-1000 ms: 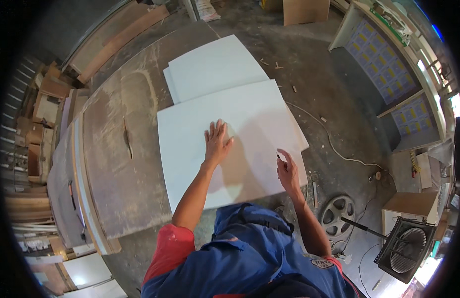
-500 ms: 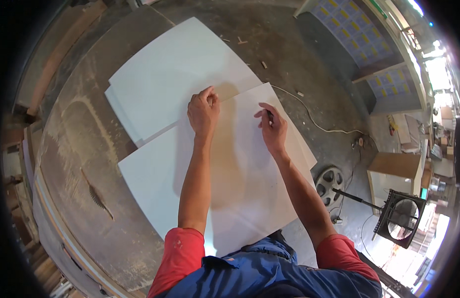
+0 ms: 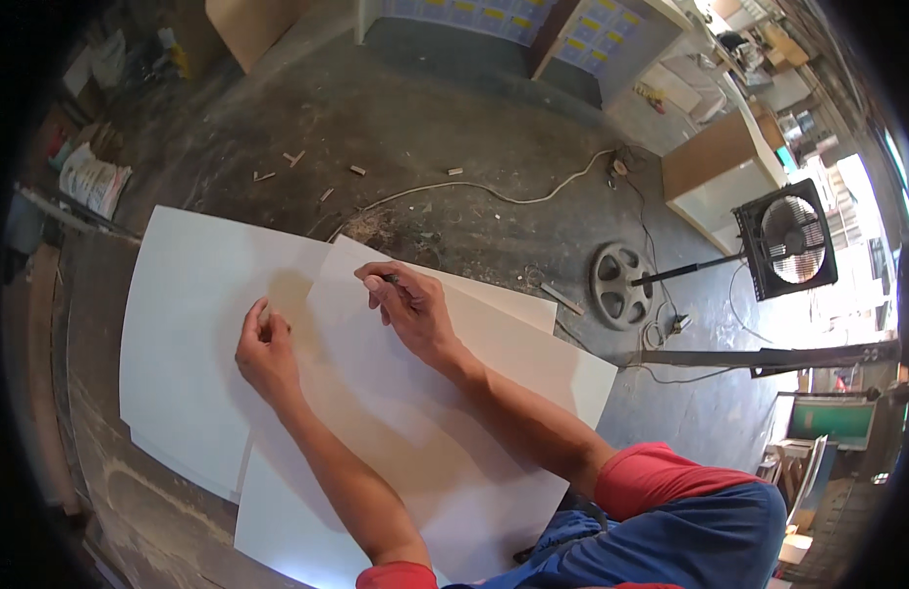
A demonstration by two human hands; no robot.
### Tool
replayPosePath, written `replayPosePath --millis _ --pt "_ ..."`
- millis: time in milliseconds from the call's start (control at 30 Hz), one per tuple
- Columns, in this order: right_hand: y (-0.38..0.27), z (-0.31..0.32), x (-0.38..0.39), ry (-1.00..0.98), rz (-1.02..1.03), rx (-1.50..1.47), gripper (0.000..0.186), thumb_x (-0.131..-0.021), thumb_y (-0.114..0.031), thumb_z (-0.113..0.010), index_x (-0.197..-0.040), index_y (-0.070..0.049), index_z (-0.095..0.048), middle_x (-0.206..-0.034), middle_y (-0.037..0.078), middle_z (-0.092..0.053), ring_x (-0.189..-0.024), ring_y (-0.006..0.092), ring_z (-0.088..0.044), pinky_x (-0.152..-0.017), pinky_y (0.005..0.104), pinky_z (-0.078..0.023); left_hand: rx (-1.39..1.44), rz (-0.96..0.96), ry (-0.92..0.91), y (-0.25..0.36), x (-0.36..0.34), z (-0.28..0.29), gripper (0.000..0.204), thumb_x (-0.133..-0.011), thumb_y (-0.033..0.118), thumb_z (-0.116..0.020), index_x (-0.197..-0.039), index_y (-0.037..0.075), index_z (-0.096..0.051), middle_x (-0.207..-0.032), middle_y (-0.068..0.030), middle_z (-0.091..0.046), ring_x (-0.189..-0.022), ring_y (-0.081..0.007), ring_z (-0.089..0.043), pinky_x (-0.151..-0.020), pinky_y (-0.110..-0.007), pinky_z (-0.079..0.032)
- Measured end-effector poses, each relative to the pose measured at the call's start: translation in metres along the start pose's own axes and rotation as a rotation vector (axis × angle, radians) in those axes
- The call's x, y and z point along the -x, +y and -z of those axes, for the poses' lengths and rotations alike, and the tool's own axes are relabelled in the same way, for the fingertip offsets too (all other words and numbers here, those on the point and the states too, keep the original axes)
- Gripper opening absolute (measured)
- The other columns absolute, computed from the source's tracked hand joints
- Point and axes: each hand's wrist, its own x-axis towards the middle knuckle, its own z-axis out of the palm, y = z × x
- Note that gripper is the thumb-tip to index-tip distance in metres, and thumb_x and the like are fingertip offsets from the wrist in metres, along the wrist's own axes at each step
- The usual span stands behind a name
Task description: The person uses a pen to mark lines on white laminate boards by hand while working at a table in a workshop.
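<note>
Overlapping white boards [image 3: 180,324] rest on a worn, dust-marked work table [image 3: 121,471]. My left hand [image 3: 267,344] is over the boards left of my right hand, its fingers loosely curled and apart, with nothing visible in them. My right hand [image 3: 405,314], above the corner of the upper board [image 3: 562,383], grips a small dark pen-like item [image 3: 390,279] between thumb and fingers. Shadows from both arms fall across the white surface.
A standing fan [image 3: 798,236] has a round spoked base [image 3: 604,285] to my right. A cable [image 3: 504,197] and wood offcuts [image 3: 357,170] lie on the floor beyond the table. Open cabinets [image 3: 587,54], a box-like unit [image 3: 710,172] and a metal bar [image 3: 710,358] stand around.
My view has turned right, so the boards appear lower left. Both hands have moved over the overlap of the boards; the left has gone from lying flat to loosely curled.
</note>
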Motion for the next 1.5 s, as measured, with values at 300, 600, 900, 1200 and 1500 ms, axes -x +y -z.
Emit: replayPosePath --millis 300,600,900,1200,1500 --pt "0.001 -0.004 0.000 0.106 0.137 0.171 0.016 -0.099 -0.018 -0.063 -0.103 -0.002 -0.066 -0.075 0.015 -0.063 -0.062 0.0257 -0.057 -0.061 0.0361 -0.048 0.343 0.066 -0.030 -0.013 -0.008 -0.003 0.031 -0.092 0.008 -0.063 -0.121 0.002 -0.070 -0.079 -0.0016 -0.064 -0.074 -0.0089 -0.062 -0.072 -0.027 -0.057" --pt "0.001 0.014 0.013 0.191 0.031 -0.039 0.008 -0.101 -0.007 -0.056 -0.105 -0.002 -0.060 -0.083 0.000 -0.058 -0.066 0.0086 -0.051 -0.057 0.0262 -0.044 0.206 0.052 0.000 -0.006 -0.004 0.002 0.031 -0.093 0.015 -0.066 -0.121 -0.001 -0.069 -0.080 -0.0033 -0.065 -0.077 -0.0100 -0.063 -0.076 -0.026 -0.056" --pt "-0.014 0.039 0.047 0.255 -0.083 0.074 0.007 -0.097 -0.002 -0.056 -0.104 -0.003 -0.058 -0.077 -0.004 -0.051 -0.065 0.0026 -0.046 -0.055 0.0184 -0.039 0.161 0.028 0.028 -0.001 -0.002 0.007 0.029 -0.091 0.019 -0.064 -0.116 0.006 -0.073 -0.081 -0.0016 -0.071 -0.073 -0.0119 -0.063 -0.073 -0.030 -0.051" --pt "-0.006 0.050 0.051 0.108 0.014 0.328 0.006 -0.092 -0.001 -0.061 -0.098 -0.001 -0.061 -0.078 -0.002 -0.057 -0.066 0.0025 -0.047 -0.057 0.0207 -0.039 0.311 -0.009 0.105 -0.011 -0.006 0.010 0.027 -0.092 0.018 -0.064 -0.115 0.006 -0.073 -0.081 -0.0021 -0.071 -0.074 -0.0118 -0.063 -0.071 -0.030 -0.051" --pt "-0.002 0.041 0.049 0.062 0.061 0.446 0.008 -0.086 -0.001 -0.062 -0.094 -0.002 -0.063 -0.065 -0.002 -0.054 -0.055 0.0033 -0.045 -0.051 0.0217 -0.035 0.440 -0.138 0.198 0.014 0.008 -0.014 0.022 -0.092 0.013 -0.064 -0.109 0.004 -0.074 -0.080 -0.0037 -0.071 -0.071 -0.0128 -0.065 -0.069 -0.029 -0.053"
